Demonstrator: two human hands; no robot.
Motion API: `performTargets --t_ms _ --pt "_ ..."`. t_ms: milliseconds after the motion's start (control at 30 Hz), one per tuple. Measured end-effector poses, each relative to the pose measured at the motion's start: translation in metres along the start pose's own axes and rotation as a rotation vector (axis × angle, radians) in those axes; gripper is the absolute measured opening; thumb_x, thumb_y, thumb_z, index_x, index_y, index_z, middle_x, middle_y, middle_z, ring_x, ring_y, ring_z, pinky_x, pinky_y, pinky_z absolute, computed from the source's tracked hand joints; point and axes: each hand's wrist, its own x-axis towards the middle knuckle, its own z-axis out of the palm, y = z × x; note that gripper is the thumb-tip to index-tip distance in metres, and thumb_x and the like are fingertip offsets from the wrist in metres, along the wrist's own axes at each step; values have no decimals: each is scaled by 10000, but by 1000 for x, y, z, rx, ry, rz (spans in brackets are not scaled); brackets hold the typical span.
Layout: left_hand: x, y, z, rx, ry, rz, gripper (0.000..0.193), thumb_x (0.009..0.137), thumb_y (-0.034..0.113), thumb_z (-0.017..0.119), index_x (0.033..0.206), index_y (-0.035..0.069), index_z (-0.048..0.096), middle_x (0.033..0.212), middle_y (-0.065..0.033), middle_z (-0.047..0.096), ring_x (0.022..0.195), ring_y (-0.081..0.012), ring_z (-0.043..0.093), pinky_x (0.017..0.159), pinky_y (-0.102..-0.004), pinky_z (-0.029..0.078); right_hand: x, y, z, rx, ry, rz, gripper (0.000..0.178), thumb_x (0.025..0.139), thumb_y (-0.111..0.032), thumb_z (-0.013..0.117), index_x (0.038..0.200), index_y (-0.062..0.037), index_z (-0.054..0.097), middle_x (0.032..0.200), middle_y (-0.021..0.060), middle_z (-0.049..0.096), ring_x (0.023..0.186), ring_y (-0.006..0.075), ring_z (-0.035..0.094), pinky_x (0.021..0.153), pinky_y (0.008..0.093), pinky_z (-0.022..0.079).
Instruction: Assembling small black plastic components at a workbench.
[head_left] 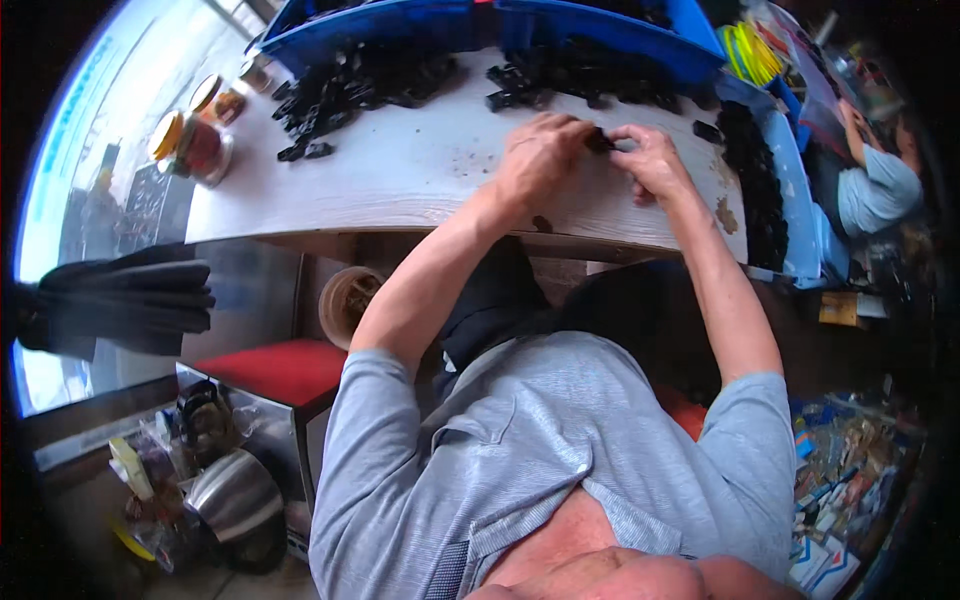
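Part (599,141), small and black, sits pinched between the fingertips of my left hand (545,155) and right hand (652,163), over the table (400,180); both grips look narrow, though exact contact I cannot tell. Light, even pressure should suit something this small. The table's near edge lies on my side. Bare surface runs leftward; beyond my fingers a pile (610,78) sits near, and rightward come a loose piece (706,131) and a tray (795,190).
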Motion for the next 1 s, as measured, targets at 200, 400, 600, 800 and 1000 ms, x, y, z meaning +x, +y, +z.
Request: performTargets --t_ms 200,400,600,800,1000 --pt "17 -1 7 47 -172 132 362 888 106 623 1248 102 658 1163 -103 683 1071 -295 651 914 -395 534 6 20 -7 38 47 -96 322 855 -54 615 1174 -52 655 614 34 580 368 110 486 328 282 383" --pt "13 -14 14 -5 -121 114 393 854 117 660 1247 106 664 1170 -102 682 1037 -304 668 880 -393 552 2 11 -3 62 17 -109 337 838 -26 604 1170 -26 659 586 20 576 355 106 484 332 272 374" --pt "12 -11 18 53 -143 167 403 852 140 664 1255 125 665 1179 -102 674 1011 -292 675 852 -388 564 1 13 -6 103 10 -94 326 839 -33 628 1162 3 657 531 2 548 334 103 460 324 264 343" --pt "-4 -5 13 132 -138 157 492 812 128 657 1303 141 630 1209 -89 656 1112 -294 621 949 -386 517 3 15 -5 116 -44 -85 334 837 -49 657 1169 -15 654 552 -9 553 333 91 441 323 260 337" --pt "-16 8 3 142 70 40 402 803 65 631 1201 111 657 1163 -138 646 1114 -329 599 926 -437 508 2 11 -3 30 -15 -68 351 825 -108 716 1163 -41 650 609 4 569 348 99 437 319 272 334"
